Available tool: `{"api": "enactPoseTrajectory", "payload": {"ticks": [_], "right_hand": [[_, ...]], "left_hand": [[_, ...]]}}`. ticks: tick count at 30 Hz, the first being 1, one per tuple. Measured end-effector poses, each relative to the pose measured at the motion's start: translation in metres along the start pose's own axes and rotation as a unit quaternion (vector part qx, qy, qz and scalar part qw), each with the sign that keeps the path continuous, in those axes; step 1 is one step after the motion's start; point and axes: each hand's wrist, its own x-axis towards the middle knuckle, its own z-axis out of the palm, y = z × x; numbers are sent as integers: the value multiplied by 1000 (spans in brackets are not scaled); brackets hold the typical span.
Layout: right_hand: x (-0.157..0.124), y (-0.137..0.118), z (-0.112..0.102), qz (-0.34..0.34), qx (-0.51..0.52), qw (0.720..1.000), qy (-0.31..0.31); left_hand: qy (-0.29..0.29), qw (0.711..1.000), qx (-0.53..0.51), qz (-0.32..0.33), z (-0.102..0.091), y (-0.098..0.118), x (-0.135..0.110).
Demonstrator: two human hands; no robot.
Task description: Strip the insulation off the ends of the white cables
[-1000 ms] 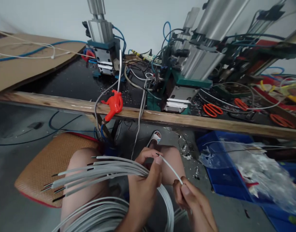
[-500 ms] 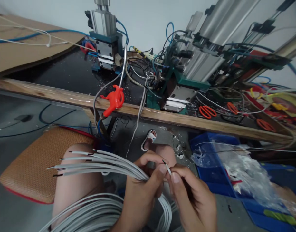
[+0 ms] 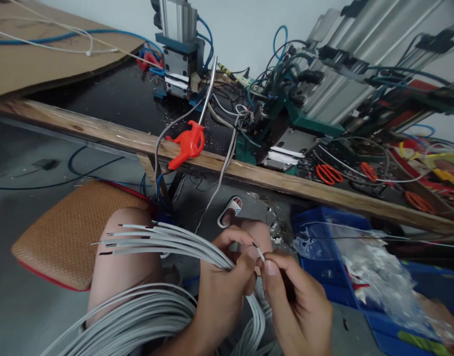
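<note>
My left hand is closed round a bundle of grey cables, whose dark stripped ends point left over my thigh. Between the thumb and forefinger of my right hand is pinched the end of one grey cable with a short dark tip. The left thumb and forefinger are right beside that tip; whether they touch it I cannot tell. Below my hands, a large coil of grey cable lies across my lap, partly hidden by my left forearm.
A wood-edged bench runs across ahead, carrying pneumatic machines, a red air blow gun and orange-handled scissors. Blue bins with clear plastic bags stand at right. A woven cushion is at left.
The view has shifted, so the bench and machines appear further right and slightly higher. Both hands keep their grip on the cables, with the single cable end at nearly the same spot.
</note>
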Motion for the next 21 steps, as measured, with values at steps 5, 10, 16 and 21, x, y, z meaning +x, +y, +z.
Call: {"api": "enactPoseTrajectory", "payload": {"ticks": [5, 10, 16, 21], "right_hand": [[5, -1, -7, -68, -12, 997, -26], [19, -3, -27, -128, -60, 986, -82], [8, 5, -13, -64, -34, 996, -54], [-8, 8, 16, 16, -13, 999, 40]], "left_hand": [[-38, 997, 62, 32, -10, 3, 4], [-107, 977, 175, 53, -11, 24, 11], [-89, 971, 219, 28, -15, 25, 14], [-23, 987, 156, 18, -19, 1, 9]]}}
